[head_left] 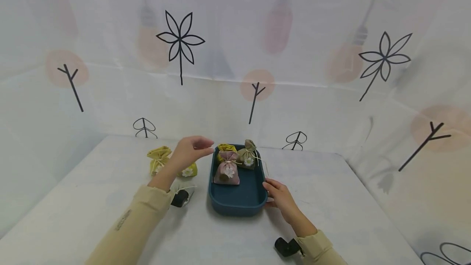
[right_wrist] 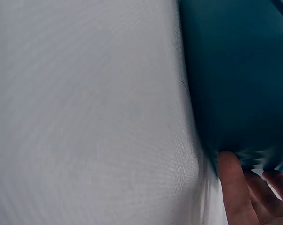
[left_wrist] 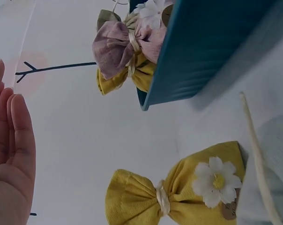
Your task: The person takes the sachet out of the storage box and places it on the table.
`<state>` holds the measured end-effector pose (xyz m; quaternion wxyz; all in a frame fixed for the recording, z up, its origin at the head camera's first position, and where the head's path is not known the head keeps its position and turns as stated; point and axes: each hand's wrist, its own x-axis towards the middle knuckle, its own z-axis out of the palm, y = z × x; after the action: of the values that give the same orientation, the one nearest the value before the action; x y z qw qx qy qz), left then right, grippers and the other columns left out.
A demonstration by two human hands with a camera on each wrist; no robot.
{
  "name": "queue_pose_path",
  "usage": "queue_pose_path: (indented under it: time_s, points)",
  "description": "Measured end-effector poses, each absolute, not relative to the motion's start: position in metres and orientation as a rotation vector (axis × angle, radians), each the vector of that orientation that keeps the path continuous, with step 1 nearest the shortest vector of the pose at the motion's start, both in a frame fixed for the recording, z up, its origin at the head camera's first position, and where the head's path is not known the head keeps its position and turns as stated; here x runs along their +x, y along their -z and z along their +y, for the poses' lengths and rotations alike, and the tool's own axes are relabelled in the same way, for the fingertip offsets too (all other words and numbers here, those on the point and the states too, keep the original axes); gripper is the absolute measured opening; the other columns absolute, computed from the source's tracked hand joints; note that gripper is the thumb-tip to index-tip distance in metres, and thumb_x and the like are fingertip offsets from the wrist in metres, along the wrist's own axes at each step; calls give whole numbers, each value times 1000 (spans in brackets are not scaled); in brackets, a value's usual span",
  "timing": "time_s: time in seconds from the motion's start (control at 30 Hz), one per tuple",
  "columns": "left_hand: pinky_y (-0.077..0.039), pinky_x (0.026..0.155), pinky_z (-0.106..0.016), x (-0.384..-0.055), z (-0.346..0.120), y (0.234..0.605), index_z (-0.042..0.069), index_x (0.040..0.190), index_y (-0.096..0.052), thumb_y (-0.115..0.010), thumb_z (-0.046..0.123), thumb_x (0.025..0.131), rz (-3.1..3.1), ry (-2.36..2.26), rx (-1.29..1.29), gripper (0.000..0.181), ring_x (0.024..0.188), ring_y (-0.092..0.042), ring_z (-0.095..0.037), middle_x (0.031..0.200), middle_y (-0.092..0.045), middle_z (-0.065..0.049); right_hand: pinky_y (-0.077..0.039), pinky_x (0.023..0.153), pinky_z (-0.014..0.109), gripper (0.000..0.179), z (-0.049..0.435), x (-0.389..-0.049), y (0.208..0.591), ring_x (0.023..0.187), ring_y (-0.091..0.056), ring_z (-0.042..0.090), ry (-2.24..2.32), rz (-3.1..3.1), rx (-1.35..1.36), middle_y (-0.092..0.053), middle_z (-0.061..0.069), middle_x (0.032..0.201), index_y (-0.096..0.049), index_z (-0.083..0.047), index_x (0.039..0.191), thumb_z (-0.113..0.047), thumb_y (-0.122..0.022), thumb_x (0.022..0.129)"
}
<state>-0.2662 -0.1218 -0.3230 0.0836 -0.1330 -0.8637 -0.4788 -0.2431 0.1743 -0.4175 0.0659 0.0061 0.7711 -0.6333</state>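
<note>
A dark teal bin (head_left: pixel 239 208) stands on the table with a pink drawstring pouch (head_left: pixel 225 167), an olive pouch (head_left: pixel 245 156) and a yellow pouch (head_left: pixel 227 147) inside. My left hand (head_left: pixel 192 150) is raised beside the bin's far left rim. Its fingers are extended with nothing held, as the left wrist view also shows. My right hand (head_left: pixel 281 199) touches the bin's right wall with its fingertips; in the right wrist view the fingers (right_wrist: pixel 233 187) meet the teal side. Left of the bin lies a yellow pouch with a white flower (left_wrist: pixel 179 187), partly behind my left forearm in the head view.
Another yellow pouch (head_left: pixel 158 160) stands farther left. A pale grey-blue cloth item with a cord (left_wrist: pixel 270 159) lies near the bin, mostly hidden by my left wrist and its black camera (head_left: pixel 180 198). Behind the white table (head_left: pixel 110 212) hangs a printed white curtain (head_left: pixel 220 52).
</note>
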Motion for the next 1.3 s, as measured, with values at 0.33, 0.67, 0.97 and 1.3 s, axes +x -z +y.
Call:
queue_pose_path:
  time_s: [0.33, 0.67, 0.97, 1.3]
  points:
    - [-50, 81, -37, -278, -106, 322, 9, 107, -68, -70, 23, 85, -2545, 1448, -461, 26, 97, -61, -21, 102, -66, -6, -54, 71, 41, 44, 174, -243, 416, 97, -60, 31, 1909, 2330, 19, -47, 29, 129, -44, 9, 131, -18, -48, 97]
    - [-50, 82, -38, -296, -92, 333, 6, 109, -67, -69, 19, 86, -2557, 1455, -465, 27, 97, -61, -22, 104, -66, -7, -54, 70, 39, 47, 176, -243, 417, 102, -58, 33, 1896, 2343, -16, -45, 28, 131, -42, 8, 134, -20, -50, 97]
    - [-49, 83, -37, -305, -80, 342, 7, 107, -67, -72, 19, 82, -2630, 1485, -339, 28, 99, -60, -22, 104, -66, -5, -54, 70, 39, 48, 177, -242, 417, 103, -57, 33, 1894, 2338, -10, -44, 28, 133, -41, 8, 134, -22, -50, 97]
    - [-49, 83, -38, -312, -77, 349, 5, 108, -67, -74, 20, 81, -2699, 1441, -291, 32, 100, -58, -25, 106, -64, -10, -54, 70, 39, 48, 176, -242, 418, 102, -58, 32, 1903, 2332, -19, -45, 28, 132, -41, 8, 134, -22, -50, 97]
